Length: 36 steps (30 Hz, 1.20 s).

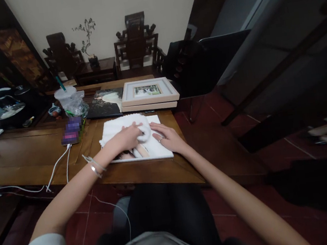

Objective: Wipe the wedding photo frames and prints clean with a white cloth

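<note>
A flat white panel with a picture printed on it [159,151] lies on the wooden table near its front edge. Bunched over its upper left part is a white cloth [117,126]. My left hand [131,136] is closed on the cloth and presses it against the panel; part of the picture shows just below that hand. On the panel's right side my right hand [167,136] lies flat with its fingers stretched out, a ring on one finger. The cloth hides much of the picture.
Behind the panel are stacked light wooden picture frames [149,94] and a dark picture panel [105,103]. To the left lie a phone [72,130] with a white cable [55,167], a lidded cup [65,94] and a crumpled plastic bag [76,106]. The table [29,156] ends right of the panel.
</note>
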Each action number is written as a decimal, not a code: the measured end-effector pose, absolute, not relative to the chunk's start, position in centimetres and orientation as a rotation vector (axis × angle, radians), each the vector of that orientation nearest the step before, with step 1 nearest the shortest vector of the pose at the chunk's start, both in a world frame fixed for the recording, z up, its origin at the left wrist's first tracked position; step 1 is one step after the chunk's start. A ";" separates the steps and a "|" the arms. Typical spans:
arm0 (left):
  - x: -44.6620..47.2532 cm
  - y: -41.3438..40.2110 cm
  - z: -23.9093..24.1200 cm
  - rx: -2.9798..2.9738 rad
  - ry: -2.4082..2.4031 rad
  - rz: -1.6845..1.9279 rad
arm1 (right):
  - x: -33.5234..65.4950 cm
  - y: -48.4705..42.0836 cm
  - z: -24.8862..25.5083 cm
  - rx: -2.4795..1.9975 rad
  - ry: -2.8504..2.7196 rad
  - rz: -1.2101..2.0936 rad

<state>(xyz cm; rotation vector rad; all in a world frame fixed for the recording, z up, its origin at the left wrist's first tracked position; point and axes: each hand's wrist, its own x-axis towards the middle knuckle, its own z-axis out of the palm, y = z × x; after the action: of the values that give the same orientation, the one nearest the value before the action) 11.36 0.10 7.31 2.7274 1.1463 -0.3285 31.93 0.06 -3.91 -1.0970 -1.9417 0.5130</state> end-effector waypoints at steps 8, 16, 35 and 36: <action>11.1 3.9 5.3 2.750 1.399 -0.157 | 32.0 0.1 -4.1 -1.079 -1.925 0.521; 10.6 -7.0 6.2 2.758 1.250 -0.326 | 31.9 -0.1 -4.0 -1.077 -1.941 0.507; 7.9 4.2 7.2 2.649 1.251 -0.172 | 32.1 -0.1 -3.6 -1.098 -1.930 0.546; 7.7 4.8 7.2 2.629 1.276 -0.147 | 32.1 -0.1 -3.6 -1.098 -1.929 0.548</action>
<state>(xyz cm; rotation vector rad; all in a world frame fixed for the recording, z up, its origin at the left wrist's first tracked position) 7.72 4.80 7.20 2.6294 1.2759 -0.1471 32.05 -0.09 -3.59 -1.0979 -1.9288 0.5479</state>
